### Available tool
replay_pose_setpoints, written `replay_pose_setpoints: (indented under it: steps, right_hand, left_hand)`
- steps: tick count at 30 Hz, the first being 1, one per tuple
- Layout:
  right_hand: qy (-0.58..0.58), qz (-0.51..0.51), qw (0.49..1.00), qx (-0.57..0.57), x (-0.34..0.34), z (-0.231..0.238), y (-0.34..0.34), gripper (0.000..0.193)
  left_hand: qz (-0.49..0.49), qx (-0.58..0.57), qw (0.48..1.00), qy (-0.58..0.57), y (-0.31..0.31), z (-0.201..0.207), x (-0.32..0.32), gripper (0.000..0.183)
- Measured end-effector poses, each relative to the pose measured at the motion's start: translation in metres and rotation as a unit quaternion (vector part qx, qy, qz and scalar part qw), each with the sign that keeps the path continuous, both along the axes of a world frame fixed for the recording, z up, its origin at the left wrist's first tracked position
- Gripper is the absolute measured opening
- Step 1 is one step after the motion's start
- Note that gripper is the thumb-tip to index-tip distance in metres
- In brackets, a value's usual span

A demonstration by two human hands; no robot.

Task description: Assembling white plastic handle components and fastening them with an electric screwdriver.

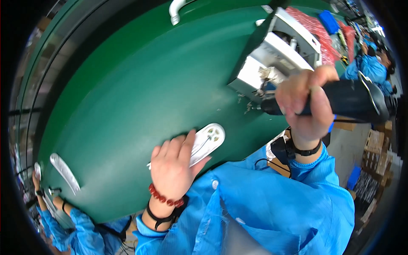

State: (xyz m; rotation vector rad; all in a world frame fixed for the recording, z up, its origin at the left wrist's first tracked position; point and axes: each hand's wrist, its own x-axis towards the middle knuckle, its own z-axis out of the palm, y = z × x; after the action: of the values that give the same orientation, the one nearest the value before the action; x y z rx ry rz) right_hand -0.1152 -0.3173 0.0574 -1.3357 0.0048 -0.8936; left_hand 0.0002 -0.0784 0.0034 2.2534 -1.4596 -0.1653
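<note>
A white oblong plastic housing (207, 143) with a rounded end lies on the green work surface (140, 97). Its far right end shows round openings with brass-coloured bits and a thin dark wire. Across its left part rests my left hand (172, 159), fingers over the top and thumb along the near edge, hiding that part. My right hand (306, 100) is closed around a black electric screwdriver (355, 100), held above the surface at the right. The screwdriver's tip points left, close to several small loose screws (248, 107) by a white open box.
The white open box (289, 51) holds small parts at the right. Behind it lie red bubble wrap (308, 25) and a blue container (328, 22). Another white oblong piece (64, 173) sits at the left, near a co-worker's arms. A white curved piece (175, 12) stands at the far edge.
</note>
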Motion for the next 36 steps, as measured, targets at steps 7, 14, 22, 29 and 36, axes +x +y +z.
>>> replay_pose_setpoints:
  steps: [7,14,22,29,36]
  right_hand:
    - [0.014,0.113,0.988,0.101,0.011,-0.012,0.069,0.028]
    - [0.042,0.127,0.986,0.100,0.013,-0.021,0.073,0.030]
    - [0.053,0.133,0.982,0.119,0.015,-0.026,0.072,0.029]
    - [0.032,0.169,0.981,0.092,0.014,-0.030,0.074,0.023]
    - [0.020,0.174,0.984,-0.030,0.014,-0.033,0.063,0.026]
  left_hand:
    - [0.001,-0.009,1.000,0.008,0.000,-0.001,0.002,0.067]
    - [0.005,-0.012,1.000,0.011,0.001,-0.002,0.003,0.066]
    - [0.004,-0.004,1.000,0.008,0.003,-0.002,0.003,0.066]
    - [-0.010,-0.002,1.000,0.001,0.003,-0.003,0.001,0.064]
    - [-0.021,-0.016,1.000,-0.002,0.000,0.000,0.002,0.063]
